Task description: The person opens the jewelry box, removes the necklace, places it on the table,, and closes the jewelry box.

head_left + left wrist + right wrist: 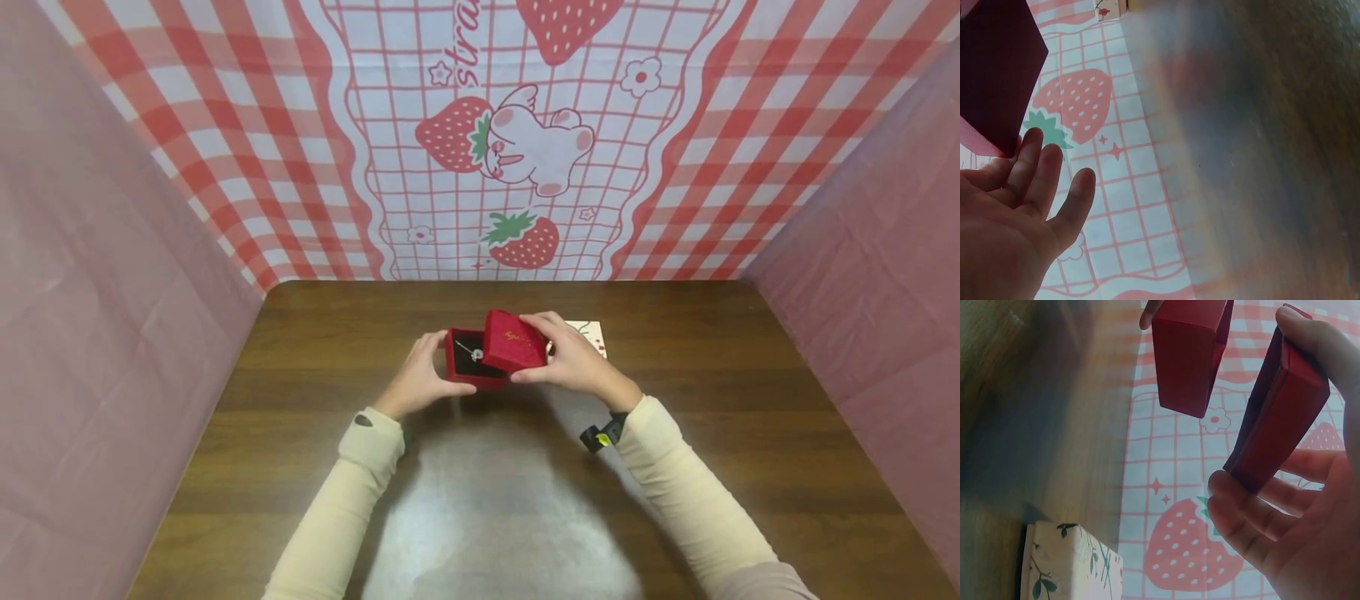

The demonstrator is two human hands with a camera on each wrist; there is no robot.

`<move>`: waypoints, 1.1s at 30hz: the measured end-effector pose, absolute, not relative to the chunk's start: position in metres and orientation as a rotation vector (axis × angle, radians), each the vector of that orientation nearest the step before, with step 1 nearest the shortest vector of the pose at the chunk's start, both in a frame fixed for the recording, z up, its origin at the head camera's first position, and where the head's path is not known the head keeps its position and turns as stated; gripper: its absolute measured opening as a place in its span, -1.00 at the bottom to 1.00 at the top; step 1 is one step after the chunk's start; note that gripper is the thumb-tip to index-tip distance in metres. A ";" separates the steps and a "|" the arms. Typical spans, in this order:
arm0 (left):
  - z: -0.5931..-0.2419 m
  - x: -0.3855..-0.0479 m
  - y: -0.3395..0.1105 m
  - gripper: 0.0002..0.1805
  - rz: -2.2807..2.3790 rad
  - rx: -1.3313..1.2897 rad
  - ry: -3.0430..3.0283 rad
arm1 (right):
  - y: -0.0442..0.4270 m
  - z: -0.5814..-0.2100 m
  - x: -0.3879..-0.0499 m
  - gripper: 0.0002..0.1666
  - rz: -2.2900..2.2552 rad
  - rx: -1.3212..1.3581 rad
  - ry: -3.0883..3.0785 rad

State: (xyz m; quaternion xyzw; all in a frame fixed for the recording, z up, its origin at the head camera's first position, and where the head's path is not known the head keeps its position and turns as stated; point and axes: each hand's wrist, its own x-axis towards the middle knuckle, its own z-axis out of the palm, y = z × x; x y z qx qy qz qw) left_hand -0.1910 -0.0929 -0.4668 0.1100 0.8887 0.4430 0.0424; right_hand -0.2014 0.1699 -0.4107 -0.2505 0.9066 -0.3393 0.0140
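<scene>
My left hand (422,380) grips the left side of a red jewellery box base (491,382), thumb at the near edge. Inside it, a necklace with a pendant (477,355) lies on dark padding. Between thumb and fingers, my right hand (573,360) holds the red box lid (514,340), which has gold lettering. In the head view the lid overlaps the right part of the base. From the right wrist view, a gap shows between lid (1285,419) and base (1186,359). The left wrist view catches the base's dark underside (1000,75) above the left hand (1016,206).
A cream box with a floral print (587,333) stands on the wooden table (360,312) behind the right hand, partly covered by it. A strawberry-print cloth (495,150) hangs at the back. Pink cloths (105,292) hang on both sides.
</scene>
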 end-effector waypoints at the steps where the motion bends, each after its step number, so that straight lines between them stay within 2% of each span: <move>1: -0.467 -0.191 -0.093 0.07 1.361 0.334 2.719 | 0.171 -0.411 -0.201 0.03 -1.048 -0.782 2.828; 24: -0.468 -0.196 -0.101 0.09 1.434 0.329 2.746 | 0.182 -0.418 -0.187 0.04 -1.028 -0.807 2.800; 33: -0.471 -0.197 -0.102 0.01 1.473 0.298 2.732 | 0.191 -0.418 -0.180 0.03 -1.034 -0.797 2.797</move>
